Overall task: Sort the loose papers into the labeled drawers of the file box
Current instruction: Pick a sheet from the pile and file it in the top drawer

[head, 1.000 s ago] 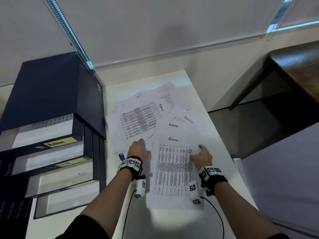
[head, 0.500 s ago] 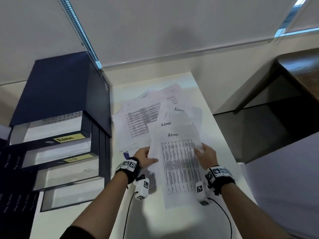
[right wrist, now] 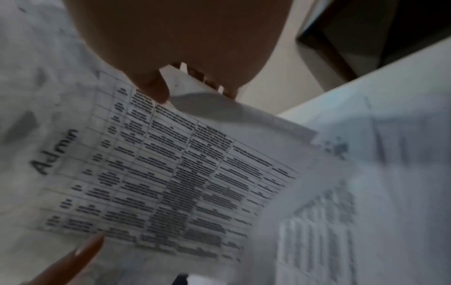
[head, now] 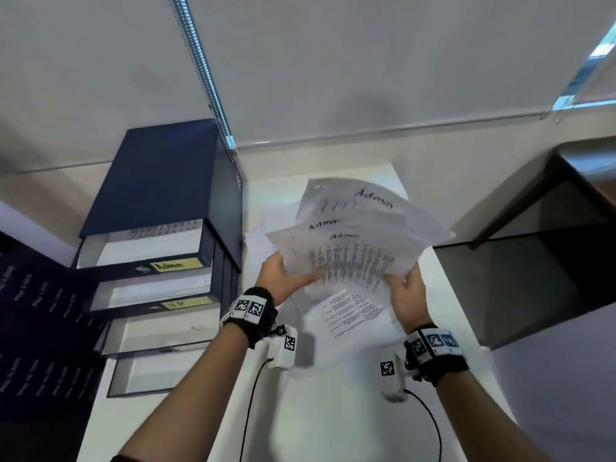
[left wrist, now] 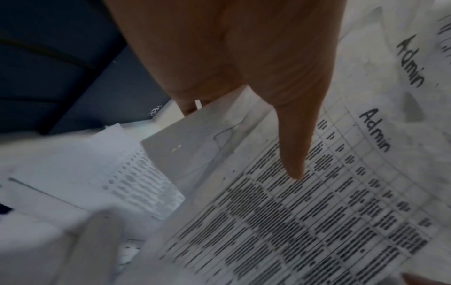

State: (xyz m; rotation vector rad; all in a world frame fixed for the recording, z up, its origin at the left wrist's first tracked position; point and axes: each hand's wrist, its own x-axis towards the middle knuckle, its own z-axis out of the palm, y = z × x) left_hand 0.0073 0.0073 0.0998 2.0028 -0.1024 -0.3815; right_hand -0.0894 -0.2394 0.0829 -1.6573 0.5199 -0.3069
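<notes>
White table (head: 333,421) against pale wall (head: 333,61); dark bench (head: 593,181) right.

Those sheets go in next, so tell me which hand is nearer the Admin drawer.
Left. The left hand grips the Admin sheets just beside the Admin drawer; the right hand grips their far edge, further away.

"Admin" is handwritten at the top of three fanned sheets (head: 353,241); the table print below it is too blurred to read. On the file box (head: 166,181), the top drawer's yellow label (head: 176,265) reads "Admin"; the second drawer's label (head: 188,303) seems to read "HR".
</notes>
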